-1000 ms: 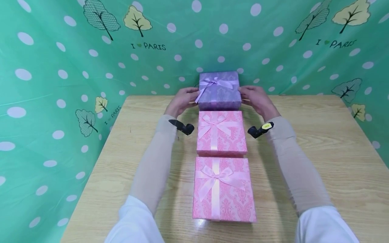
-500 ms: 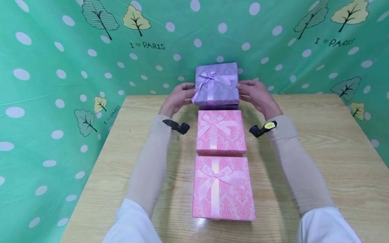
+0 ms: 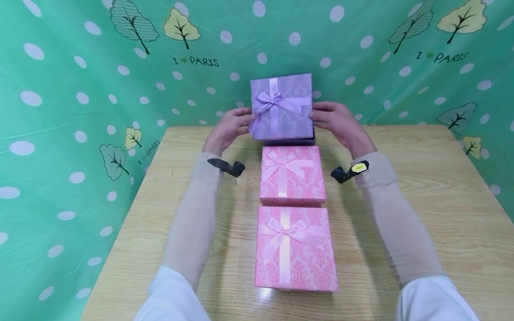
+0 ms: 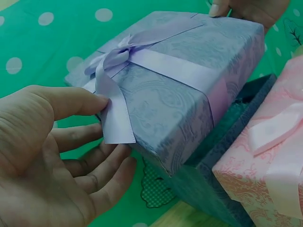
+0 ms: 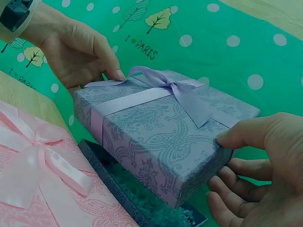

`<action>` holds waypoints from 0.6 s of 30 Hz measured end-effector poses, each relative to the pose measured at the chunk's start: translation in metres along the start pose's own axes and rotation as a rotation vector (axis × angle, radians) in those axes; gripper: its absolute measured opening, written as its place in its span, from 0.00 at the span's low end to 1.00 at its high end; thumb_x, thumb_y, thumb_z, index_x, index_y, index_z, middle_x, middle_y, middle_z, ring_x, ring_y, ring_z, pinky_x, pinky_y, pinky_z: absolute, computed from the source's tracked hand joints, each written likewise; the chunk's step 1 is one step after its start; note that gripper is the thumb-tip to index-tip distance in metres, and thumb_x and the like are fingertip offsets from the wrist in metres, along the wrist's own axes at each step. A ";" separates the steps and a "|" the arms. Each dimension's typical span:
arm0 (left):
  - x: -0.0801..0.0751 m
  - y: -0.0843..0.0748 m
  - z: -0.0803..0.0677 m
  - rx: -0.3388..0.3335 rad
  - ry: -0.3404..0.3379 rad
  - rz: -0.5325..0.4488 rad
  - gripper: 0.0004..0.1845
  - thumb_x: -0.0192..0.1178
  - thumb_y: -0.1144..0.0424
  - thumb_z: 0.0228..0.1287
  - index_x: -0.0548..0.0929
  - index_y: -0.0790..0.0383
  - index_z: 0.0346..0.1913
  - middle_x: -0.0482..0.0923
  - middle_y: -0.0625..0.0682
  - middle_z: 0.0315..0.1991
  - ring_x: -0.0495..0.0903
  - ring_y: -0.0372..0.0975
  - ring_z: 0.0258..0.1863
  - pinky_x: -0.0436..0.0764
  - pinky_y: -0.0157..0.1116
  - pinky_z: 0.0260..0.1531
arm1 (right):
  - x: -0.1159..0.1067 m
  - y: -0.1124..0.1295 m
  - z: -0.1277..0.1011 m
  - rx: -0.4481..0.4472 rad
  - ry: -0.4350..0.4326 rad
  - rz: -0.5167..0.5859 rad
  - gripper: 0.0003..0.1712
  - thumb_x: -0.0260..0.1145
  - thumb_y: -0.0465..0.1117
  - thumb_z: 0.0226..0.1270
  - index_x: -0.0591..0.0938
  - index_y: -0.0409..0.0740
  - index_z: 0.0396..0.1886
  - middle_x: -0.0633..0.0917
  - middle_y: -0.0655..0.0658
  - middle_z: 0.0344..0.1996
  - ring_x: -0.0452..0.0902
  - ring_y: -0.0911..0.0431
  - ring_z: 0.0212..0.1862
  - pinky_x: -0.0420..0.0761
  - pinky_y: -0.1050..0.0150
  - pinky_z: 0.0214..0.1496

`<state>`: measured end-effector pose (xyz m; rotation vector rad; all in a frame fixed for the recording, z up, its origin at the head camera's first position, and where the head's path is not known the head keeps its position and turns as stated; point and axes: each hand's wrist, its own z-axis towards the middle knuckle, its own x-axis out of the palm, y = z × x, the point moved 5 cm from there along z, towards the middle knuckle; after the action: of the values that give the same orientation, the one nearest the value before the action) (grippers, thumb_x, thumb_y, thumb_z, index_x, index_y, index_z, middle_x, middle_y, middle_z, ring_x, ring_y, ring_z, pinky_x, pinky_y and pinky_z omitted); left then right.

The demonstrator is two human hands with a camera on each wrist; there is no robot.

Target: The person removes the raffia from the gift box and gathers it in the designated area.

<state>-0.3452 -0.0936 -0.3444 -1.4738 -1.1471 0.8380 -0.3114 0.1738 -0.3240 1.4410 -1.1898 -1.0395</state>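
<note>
Both hands grip a purple gift box lid [image 3: 287,120] by its opposite sides, thumbs on top and fingers at the edges. My left hand [image 3: 230,128] holds the left side, its thumb on the ribbon tail [image 4: 116,120]. The right side is between the thumb and fingers of my right hand [image 3: 340,124]. Raised and tilted, the lid hangs over the box base [image 3: 291,142], apart from its rim. Shredded filler [image 5: 142,189] shows inside the base in the right wrist view. A lilac bow [image 5: 173,87] is tied on the lid.
Two pink gift boxes with bows stand in line toward me: a middle box [image 3: 293,176] right in front of the purple base, and a larger near box [image 3: 297,249]. They stand on a wooden table [image 3: 160,214]. A green dotted cloth [image 3: 225,58] hangs behind and at the sides.
The purple lid has come up off its base and shifted slightly left, now tilted. Both hands rose with it, the left moving outward. The pink boxes stay where they were.
</note>
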 end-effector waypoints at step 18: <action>-0.013 -0.016 -0.021 0.110 -0.050 0.007 0.29 0.60 0.72 0.62 0.70 0.55 0.66 0.75 0.52 0.46 0.78 0.40 0.42 0.77 0.37 0.52 | 0.006 0.017 -0.016 -0.152 -0.079 -0.245 0.32 0.67 0.45 0.64 0.69 0.52 0.67 0.74 0.52 0.44 0.71 0.58 0.47 0.76 0.66 0.47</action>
<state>-0.3332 -0.1126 -0.3251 -1.3737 -1.1155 0.9324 -0.2975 0.1694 -0.3046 1.4609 -0.9818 -1.3373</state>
